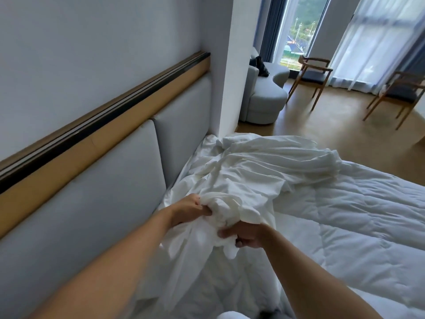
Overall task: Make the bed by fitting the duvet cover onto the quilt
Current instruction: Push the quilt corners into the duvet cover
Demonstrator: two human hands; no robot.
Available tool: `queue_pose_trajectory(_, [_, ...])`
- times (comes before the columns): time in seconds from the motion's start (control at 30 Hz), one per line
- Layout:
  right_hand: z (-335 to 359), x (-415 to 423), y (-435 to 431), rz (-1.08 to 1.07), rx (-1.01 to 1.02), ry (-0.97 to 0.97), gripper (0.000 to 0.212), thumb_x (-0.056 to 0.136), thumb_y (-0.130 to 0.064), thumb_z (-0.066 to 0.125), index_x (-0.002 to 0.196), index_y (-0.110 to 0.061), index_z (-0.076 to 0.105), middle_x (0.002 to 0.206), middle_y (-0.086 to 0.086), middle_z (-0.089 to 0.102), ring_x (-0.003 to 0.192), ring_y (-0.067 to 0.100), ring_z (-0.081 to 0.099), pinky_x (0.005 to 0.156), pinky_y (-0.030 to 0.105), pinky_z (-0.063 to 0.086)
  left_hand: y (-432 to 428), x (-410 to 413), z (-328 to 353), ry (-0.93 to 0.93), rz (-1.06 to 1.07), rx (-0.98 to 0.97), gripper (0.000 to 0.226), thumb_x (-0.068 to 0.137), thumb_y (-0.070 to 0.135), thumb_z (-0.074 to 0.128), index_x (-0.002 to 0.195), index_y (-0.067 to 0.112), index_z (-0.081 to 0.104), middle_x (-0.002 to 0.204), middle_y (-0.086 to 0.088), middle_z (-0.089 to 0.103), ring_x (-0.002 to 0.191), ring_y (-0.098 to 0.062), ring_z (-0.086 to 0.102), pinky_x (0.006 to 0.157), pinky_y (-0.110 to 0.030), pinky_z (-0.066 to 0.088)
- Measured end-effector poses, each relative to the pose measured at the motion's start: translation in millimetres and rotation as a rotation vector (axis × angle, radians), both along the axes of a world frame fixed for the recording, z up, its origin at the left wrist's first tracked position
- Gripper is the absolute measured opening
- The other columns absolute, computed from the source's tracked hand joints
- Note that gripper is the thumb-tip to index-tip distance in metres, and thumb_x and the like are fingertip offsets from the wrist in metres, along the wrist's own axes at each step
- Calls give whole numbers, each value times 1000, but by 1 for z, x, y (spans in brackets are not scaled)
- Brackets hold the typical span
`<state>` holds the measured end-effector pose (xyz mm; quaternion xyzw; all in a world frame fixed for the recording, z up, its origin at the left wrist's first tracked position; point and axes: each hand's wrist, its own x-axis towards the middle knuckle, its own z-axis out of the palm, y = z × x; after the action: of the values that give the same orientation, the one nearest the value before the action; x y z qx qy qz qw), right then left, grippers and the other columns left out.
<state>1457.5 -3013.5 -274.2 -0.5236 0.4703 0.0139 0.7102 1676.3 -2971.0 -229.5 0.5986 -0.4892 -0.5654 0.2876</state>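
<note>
Beside the grey padded headboard [110,180], left hand [188,209] and right hand [247,234] both clench the bunched white cotton duvet cover [241,176], probably gathering it to feed over the white stitched quilt [358,217].

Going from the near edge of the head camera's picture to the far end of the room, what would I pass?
Right hand and left hand gripping the bunched duvet cover → grey armchair → window.
</note>
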Motion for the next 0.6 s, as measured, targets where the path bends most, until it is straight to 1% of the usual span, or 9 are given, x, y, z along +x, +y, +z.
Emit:
queue_pose_trajectory(0.07, [6, 8, 4, 24, -44, 30, 35, 66, -20, 90, 95, -18, 71, 77, -4, 67, 60, 7, 50, 52, 20, 38, -1, 1, -6, 15, 57, -33, 26, 86, 10, 75, 110, 4, 73, 113, -19, 72, 108, -35, 68, 98, -45, 55])
queue_pose_trajectory(0.13, [10, 16, 7, 12, -83, 69, 35, 66, -16, 89, 95, -20, 71, 78, -4, 64, 64, 9, 47, 55, 21, 37, -1, 3, -11, 40, 90, -48, 23, 88, 7, 72, 111, 8, 74, 111, -12, 75, 105, -29, 70, 93, -36, 58])
queue_pose_trajectory(0.23, [6, 26, 15, -53, -146, 115, 32, 79, -15, 83, 105, -18, 66, 93, 3, 56, 83, 16, 48, 62, 22, 39, 1, 11, -14, 89, 100, -13, 20, 88, 13, 74, 108, 17, 76, 106, -6, 77, 99, -23, 72, 80, -27, 59])
queue_pose_trajectory(0.3, [0, 30, 21, -167, -118, 34, 21, 88, -14, 74, 106, -15, 64, 92, 5, 55, 80, 15, 48, 60, 19, 37, 2, 18, -14, 100, 7, 50, 26, 84, 23, 80, 110, 22, 75, 108, -1, 77, 99, -17, 73, 77, -23, 58])
queue_pose_trajectory(0.33, [-2, 32, 25, -242, -80, -27, 15, 91, -10, 69, 104, -15, 63, 87, 4, 53, 71, 12, 45, 56, 18, 36, 3, 22, -15, 61, -91, 98, 38, 79, 29, 85, 114, 24, 73, 111, 1, 76, 101, -16, 73, 82, -25, 58])
queue_pose_trajectory(0.4, [-5, 31, 30, -367, -23, -111, 10, 93, -6, 62, 98, -15, 63, 80, 1, 51, 60, 8, 43, 49, 17, 36, 2, 28, -16, -140, -333, 197, 57, 64, 33, 93, 117, 23, 73, 113, 0, 75, 106, -21, 71, 94, -37, 57])
queue_pose_trajectory(0.47, [-8, 30, 35, -409, -17, -132, 8, 95, -9, 61, 102, -14, 63, 83, 2, 52, 64, 9, 46, 52, 18, 39, 1, 28, -19, -270, -490, 234, 54, 60, 24, 92, 111, 16, 75, 110, -9, 75, 105, -30, 70, 98, -46, 56])
queue_pose_trajectory(0.53, [-8, 31, 40, -423, -37, -127, 11, 96, -13, 62, 108, -14, 61, 89, 3, 52, 70, 10, 45, 57, 20, 38, 1, 26, -21, -243, -504, 202, 48, 62, 12, 85, 109, 6, 74, 110, -17, 73, 105, -36, 69, 98, -48, 55])
queue_pose_trajectory(0.6, [-5, 31, 42, -451, -48, -108, 13, 94, -16, 66, 106, -19, 63, 91, 1, 55, 71, 9, 48, 58, 20, 40, 0, 28, -20, -148, -478, 165, 46, 61, 11, 78, 107, 5, 74, 104, -15, 74, 99, -32, 70, 92, -41, 58])
